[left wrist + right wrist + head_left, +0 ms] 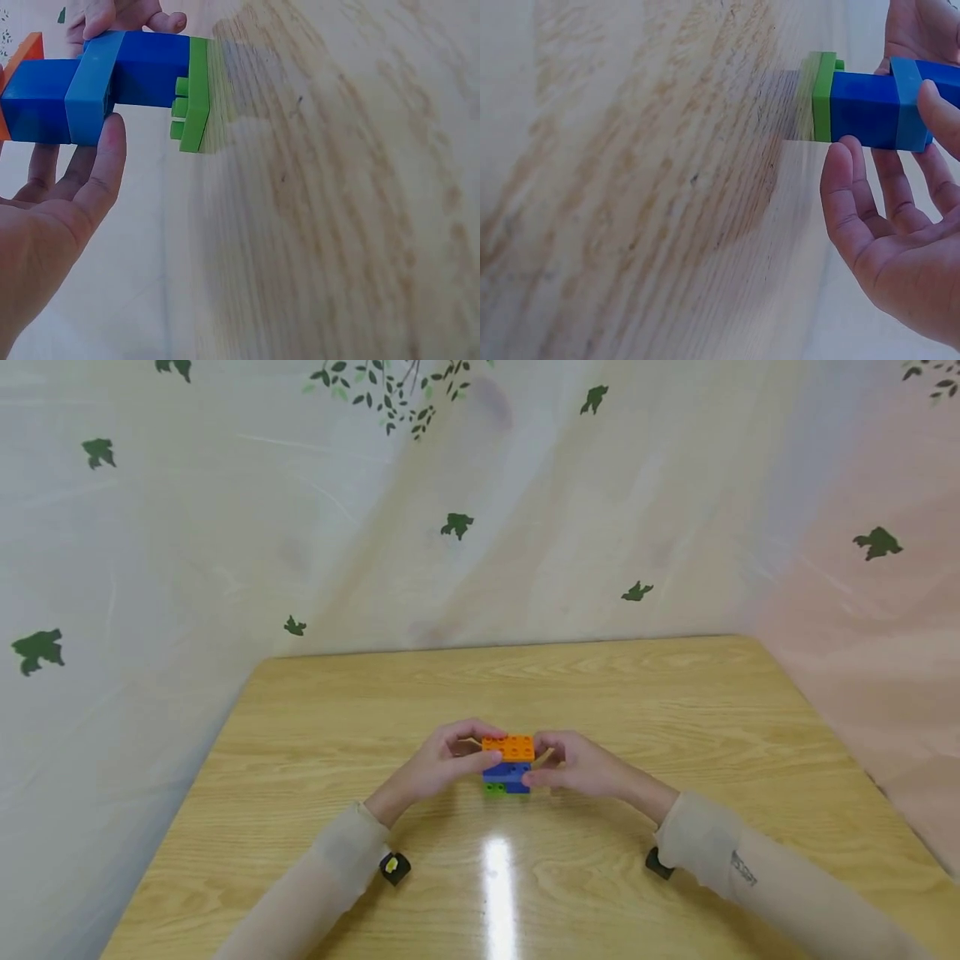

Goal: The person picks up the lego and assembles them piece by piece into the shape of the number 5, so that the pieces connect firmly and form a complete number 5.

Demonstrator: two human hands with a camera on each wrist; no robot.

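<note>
A small stack of toy building bricks stands upright on the wooden table, between both hands. A green plate [198,97] forms its base, with a dark blue brick [152,67] seated over one side. Above that lie a lighter blue plate [91,94], an upper dark blue brick [37,101] and, on top, an orange studded plate [519,747]. From the left, my left hand [444,763] grips the upper part, thumb at the front. My right hand [583,767] holds the right side, its thumb [939,112] against the lighter blue plate and its fingers round behind.
The wood-grain table [337,710] reaches back to a pale cloth backdrop [360,543] printed with green leaf and bird shapes. Small dark devices [394,867] hang at both wrists. A bright light reflection [498,893] lies on the table in front of the stack.
</note>
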